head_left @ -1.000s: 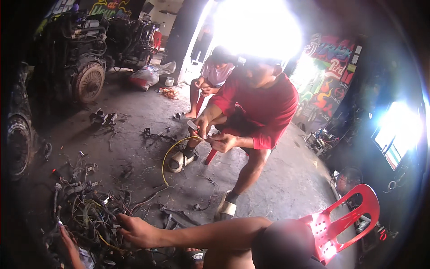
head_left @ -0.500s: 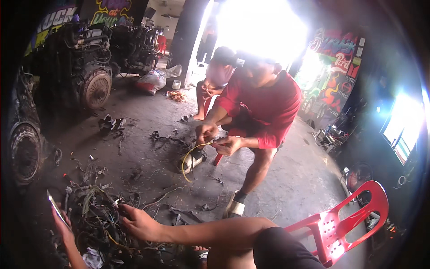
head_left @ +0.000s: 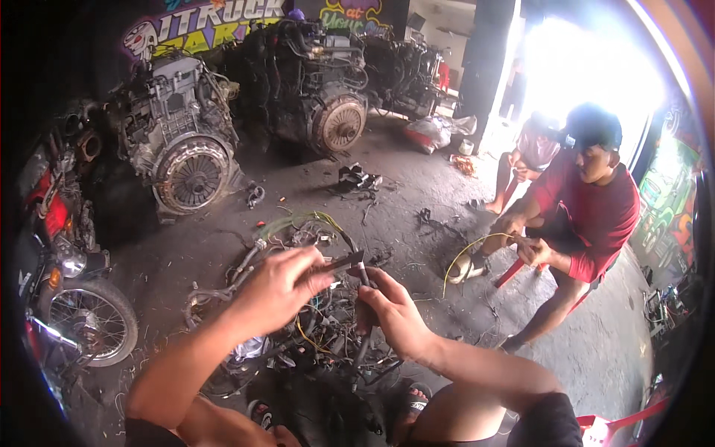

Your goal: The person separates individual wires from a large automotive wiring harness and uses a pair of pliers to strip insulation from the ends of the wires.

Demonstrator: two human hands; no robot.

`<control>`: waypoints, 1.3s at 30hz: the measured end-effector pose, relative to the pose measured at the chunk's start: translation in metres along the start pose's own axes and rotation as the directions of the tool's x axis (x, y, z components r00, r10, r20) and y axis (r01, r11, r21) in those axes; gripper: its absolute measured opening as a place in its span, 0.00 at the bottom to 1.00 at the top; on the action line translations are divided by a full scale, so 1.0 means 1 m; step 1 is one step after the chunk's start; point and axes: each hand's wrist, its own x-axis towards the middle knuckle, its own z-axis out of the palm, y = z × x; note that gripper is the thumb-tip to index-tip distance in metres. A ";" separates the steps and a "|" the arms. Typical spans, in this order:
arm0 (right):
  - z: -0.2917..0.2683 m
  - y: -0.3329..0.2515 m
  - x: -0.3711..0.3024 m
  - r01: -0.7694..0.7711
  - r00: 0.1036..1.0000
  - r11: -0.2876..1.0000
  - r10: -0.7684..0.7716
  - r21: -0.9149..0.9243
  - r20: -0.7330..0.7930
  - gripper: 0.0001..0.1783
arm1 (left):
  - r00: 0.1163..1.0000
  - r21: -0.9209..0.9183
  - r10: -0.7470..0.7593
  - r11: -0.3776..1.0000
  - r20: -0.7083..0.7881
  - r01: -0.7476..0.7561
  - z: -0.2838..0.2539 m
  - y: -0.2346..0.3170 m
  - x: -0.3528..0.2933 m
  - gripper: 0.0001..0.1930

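Note:
My left hand [head_left: 277, 289] is closed around a knife [head_left: 344, 262]. Its dark blade points right and meets a wire bundle [head_left: 347, 237] near a pale wrapped spot. Just below that spot, my right hand [head_left: 401, 309] grips the bundle between thumb and fingers. Yellow-green wires arch from the bundle's upper end toward the left, while a thicker dark length hangs below the right hand. Under both hands lies a tangled heap of old wiring [head_left: 322, 340] on the floor.
A person in a red top [head_left: 596, 216] sits at the right, holding a yellow wire [head_left: 477, 243]; another person [head_left: 535, 145] sits behind. Greasy engines [head_left: 195, 173] line the far left. A motorcycle wheel [head_left: 88, 322] stands at left, and a red chair [head_left: 625, 423] at lower right.
My view has swung left. Both hands have come together, bringing the knife blade against the wire bundle, which is now raised above the heap.

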 end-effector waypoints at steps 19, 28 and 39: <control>0.032 -0.011 -0.038 0.109 0.991 0.992 -0.114 0.061 0.074 0.22 | 0.997 0.241 0.066 0.969 -0.051 -0.051 0.010 0.031 -0.041 0.15; 0.035 -0.002 -0.035 0.196 0.981 0.980 -0.196 -0.027 -0.001 0.21 | 0.993 0.291 0.097 0.954 -0.066 -0.074 0.011 0.026 -0.044 0.14; 0.034 0.001 -0.027 0.180 0.977 0.972 -0.195 -0.152 -0.091 0.15 | 0.985 0.327 0.138 0.940 -0.102 -0.098 0.022 0.012 -0.042 0.14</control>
